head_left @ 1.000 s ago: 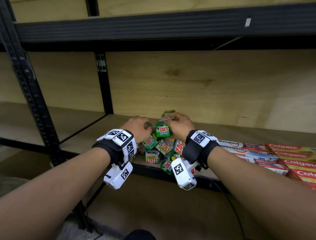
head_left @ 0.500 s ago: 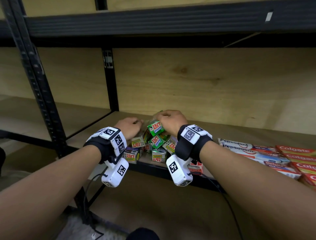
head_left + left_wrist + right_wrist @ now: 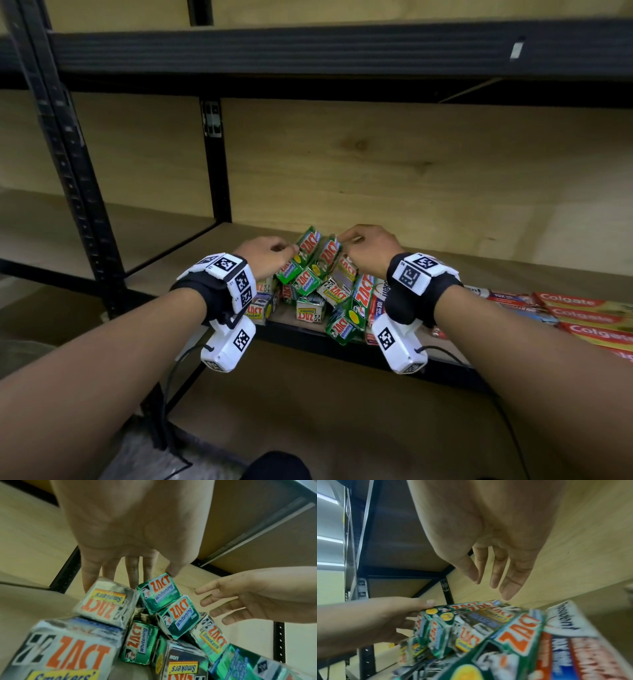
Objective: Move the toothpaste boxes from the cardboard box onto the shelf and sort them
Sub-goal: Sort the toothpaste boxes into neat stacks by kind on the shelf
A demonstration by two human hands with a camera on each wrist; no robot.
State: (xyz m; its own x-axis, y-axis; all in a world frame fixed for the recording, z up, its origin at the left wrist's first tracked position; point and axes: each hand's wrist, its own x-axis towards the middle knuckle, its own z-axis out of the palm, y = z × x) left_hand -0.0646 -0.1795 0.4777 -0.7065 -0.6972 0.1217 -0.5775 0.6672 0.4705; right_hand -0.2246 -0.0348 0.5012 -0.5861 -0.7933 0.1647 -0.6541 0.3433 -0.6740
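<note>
Heap of small Zact toothpaste boxes (image 3: 318, 291) on wooden shelf (image 3: 513, 270), centre of frame. Since half second ago, both hands lifted off heap and spread.

Left hand (image 3: 269, 255): fingers (image 3: 132, 573) straight and apart, thumb tip touching top green Zact Whitening box (image 3: 158, 593).

Right hand (image 3: 371, 251): fingers relaxed, apart, holding nothing.

Colgate boxes (image 3: 589, 317) lie flat at right edge.

Likely meaning: batch dumped on shelf, unsorted; sorting comes next.
</note>
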